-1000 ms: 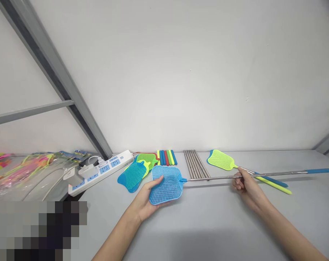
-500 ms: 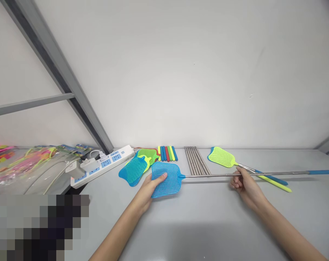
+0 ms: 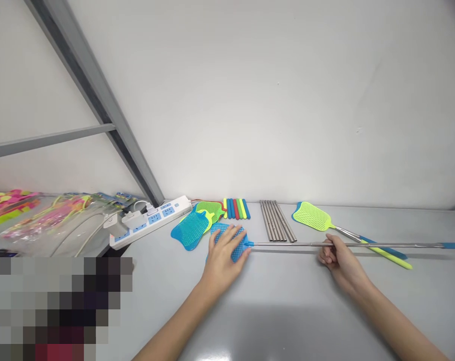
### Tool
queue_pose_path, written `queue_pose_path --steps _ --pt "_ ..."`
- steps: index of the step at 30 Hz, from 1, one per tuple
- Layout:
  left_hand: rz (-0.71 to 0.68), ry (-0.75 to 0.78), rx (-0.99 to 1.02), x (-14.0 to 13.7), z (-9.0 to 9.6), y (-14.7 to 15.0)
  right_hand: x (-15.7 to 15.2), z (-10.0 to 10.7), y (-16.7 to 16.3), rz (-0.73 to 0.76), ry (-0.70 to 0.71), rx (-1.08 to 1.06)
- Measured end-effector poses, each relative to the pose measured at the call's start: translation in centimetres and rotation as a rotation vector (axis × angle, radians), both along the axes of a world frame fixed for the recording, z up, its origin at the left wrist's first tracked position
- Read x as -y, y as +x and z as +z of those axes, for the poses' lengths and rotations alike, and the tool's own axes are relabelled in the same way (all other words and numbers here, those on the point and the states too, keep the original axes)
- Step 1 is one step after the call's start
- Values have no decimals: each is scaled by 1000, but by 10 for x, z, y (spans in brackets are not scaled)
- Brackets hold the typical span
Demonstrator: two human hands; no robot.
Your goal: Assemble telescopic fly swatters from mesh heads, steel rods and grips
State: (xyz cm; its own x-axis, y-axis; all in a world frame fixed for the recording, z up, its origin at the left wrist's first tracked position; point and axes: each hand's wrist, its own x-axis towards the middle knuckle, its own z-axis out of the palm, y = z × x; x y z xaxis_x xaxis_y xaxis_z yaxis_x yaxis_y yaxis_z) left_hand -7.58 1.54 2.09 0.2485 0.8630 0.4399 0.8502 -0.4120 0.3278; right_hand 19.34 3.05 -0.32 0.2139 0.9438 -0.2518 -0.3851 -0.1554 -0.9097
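Note:
A blue fly swatter (image 3: 283,244) with a long metal rod stretches sideways above the grey table, its blue grip running off the right edge. My left hand (image 3: 224,253) rests over the mesh head from above, fingers spread, hiding much of it. The thumb of that hand lies beside the neck. Around the middle of the rod, my right hand (image 3: 336,255) is closed, thumb and fingers pinching it. Just behind the right hand lie a yellow-green fly swatter (image 3: 312,216) and another with a blue handle (image 3: 385,248), their handles crossing.
Loose swatter heads (image 3: 190,229) overlap left of my left hand. Several coloured grips (image 3: 237,208) and metal rods (image 3: 276,220) lie along the wall. A white power strip (image 3: 152,223) with plugs and bagged colourful items (image 3: 61,215) are farther left on the table (image 3: 287,311).
My left hand has gone from holding the swatter head's left edge, thumb on top, to lying spread over the head. My right hand keeps its pinch on the rod. The view has shifted slightly.

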Motion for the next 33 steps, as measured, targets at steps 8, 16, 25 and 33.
queue_pose_path --steps 8,16,25,33 --pt "-105 -82 -43 9 8 5 4 -1 -7 46 -20 -5" --pt "-231 -155 -60 14 15 8 4 3 -6 102 -27 -43" --pt "-259 -178 -94 15 17 9 3 1 -7 136 -33 -46" --pt "-294 -180 -70 16 18 7 6 3 -9 166 -48 -32"
